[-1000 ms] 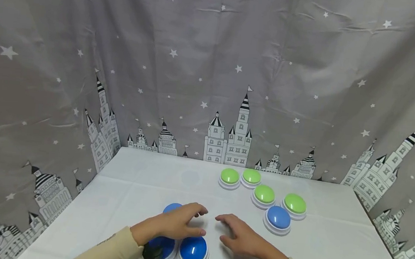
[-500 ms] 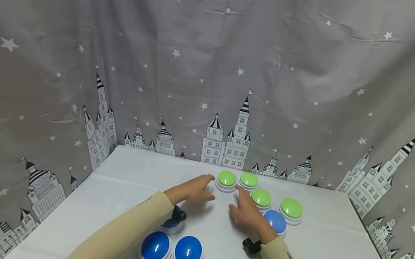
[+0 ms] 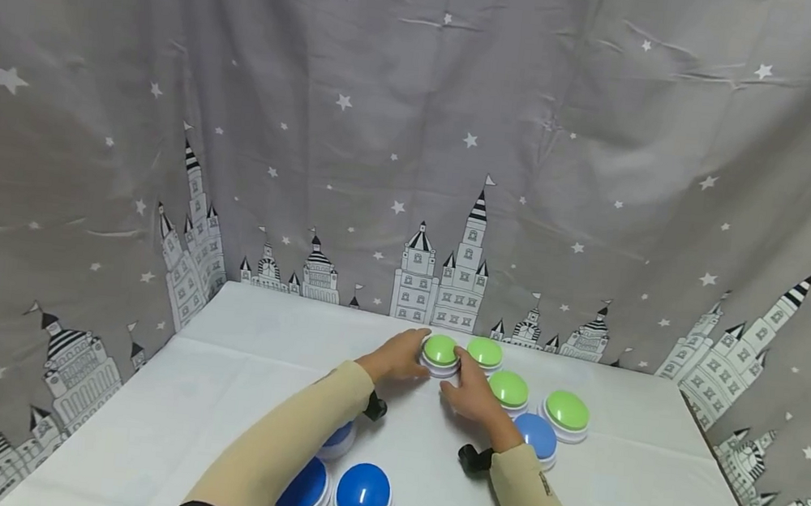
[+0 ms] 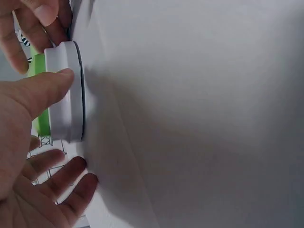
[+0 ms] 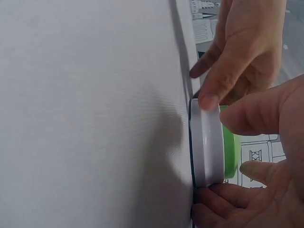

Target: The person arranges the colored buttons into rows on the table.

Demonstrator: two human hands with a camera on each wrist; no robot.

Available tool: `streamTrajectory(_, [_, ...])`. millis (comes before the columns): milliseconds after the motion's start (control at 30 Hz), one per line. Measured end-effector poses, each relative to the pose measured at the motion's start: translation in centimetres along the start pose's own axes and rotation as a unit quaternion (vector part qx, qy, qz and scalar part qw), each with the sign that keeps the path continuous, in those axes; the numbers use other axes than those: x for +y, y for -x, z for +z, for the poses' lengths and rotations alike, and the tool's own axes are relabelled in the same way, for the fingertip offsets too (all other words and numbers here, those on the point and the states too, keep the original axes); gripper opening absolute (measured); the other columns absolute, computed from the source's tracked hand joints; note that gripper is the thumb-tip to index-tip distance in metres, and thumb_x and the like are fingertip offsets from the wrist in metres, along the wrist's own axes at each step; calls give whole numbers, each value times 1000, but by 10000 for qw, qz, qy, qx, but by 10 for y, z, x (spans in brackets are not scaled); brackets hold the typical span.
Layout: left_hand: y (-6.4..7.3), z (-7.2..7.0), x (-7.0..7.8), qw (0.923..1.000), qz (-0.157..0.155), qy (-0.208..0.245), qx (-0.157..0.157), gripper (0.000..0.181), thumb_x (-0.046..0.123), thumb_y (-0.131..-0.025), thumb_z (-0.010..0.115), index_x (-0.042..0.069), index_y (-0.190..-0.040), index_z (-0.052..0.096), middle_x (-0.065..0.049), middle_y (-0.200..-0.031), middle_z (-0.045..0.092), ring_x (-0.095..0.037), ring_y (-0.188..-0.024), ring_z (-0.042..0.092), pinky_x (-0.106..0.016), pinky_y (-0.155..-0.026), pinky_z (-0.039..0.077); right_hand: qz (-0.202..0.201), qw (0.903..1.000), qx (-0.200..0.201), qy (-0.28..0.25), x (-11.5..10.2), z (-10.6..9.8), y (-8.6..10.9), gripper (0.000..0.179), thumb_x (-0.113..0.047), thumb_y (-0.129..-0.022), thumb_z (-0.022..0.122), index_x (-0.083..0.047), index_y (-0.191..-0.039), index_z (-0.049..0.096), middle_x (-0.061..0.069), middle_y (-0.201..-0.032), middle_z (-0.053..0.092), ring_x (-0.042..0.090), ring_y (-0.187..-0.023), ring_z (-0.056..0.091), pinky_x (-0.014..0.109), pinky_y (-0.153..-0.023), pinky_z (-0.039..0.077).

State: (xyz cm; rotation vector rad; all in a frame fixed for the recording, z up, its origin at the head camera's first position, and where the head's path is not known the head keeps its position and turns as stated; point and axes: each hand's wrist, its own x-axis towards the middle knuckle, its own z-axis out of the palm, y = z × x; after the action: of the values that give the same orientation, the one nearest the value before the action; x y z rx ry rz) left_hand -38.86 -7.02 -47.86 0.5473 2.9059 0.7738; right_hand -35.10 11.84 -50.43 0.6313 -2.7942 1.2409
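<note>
A green push button (image 3: 440,349) with a round white base stands near the table's far edge, held between both hands. My left hand (image 3: 399,354) curves round its left side; in the left wrist view the thumb (image 4: 59,83) lies against the white base (image 4: 59,114). On the other side, my right hand (image 3: 473,391) grips it; the right wrist view has fingers (image 5: 216,197) touching the base (image 5: 206,147) and the thumb near its green top. Close to the right hand are two more green push buttons, one behind (image 3: 485,351) and one beside it (image 3: 508,387).
A fourth green button (image 3: 567,410) and a blue one (image 3: 536,435) stand to the right. Nearer the front left are several blue buttons, including one (image 3: 363,493) and another (image 3: 302,487) partly behind the left sleeve. A grey castle-print curtain (image 3: 356,159) hangs behind the white-covered table (image 3: 278,355).
Both hands have moved forward from near the blue buttons to the far green button. They have closed in from either side and now hold it.
</note>
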Motion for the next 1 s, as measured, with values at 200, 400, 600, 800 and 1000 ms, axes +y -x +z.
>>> streamTrajectory(200, [-3, 8, -3, 9994, 202, -214, 165, 78, 27, -81, 83, 5, -145, 44, -11, -139, 55, -25, -128, 51, -39, -111, 37, -70, 9999, 6, -114, -2, 7, 1, 71, -3, -87, 63, 11, -147, 29, 31, -150, 34, 42, -141, 30, 51, -116, 22])
streamTrajectory(400, [-1, 9, -3, 9993, 282, -178, 187, 76, 29, -80, 83, 6, -143, 47, -9, -134, 58, -23, -123, 54, -38, -109, 38, -85, 9997, -54, -228, -4, 4, 4, 68, -2, -88, 62, 11, -147, 31, 30, -150, 35, 41, -140, 32, 50, -116, 24])
streamTrajectory(600, [11, -6, 1, 9992, 348, 112, 150, 75, 24, -78, 85, 5, -141, 49, -10, -135, 57, -25, -125, 52, -41, -109, 38, -354, 9988, -268, -209, -14, -7, 13, 62, -3, -90, 59, 10, -146, 35, 28, -148, 39, 41, -139, 35, 51, -115, 27])
streamTrajectory(800, [28, -18, 1, 9992, 344, 201, 10, 73, 25, -74, 88, 9, -137, 54, -8, -131, 60, -26, -121, 55, -44, -105, 41, -503, 9963, -687, -99, -31, -14, 31, 62, -6, -92, 60, 7, -147, 35, 27, -148, 40, 40, -138, 36, 52, -114, 28])
streamTrajectory(1000, [51, -22, 1, 9990, 431, 134, -35, 72, 27, -73, 89, 8, -134, 55, -7, -127, 62, -25, -119, 56, -43, -104, 43, -538, 9943, -924, -14, -44, -11, 48, 62, -9, -94, 61, 3, -149, 35, 24, -149, 40, 39, -139, 35, 52, -114, 28])
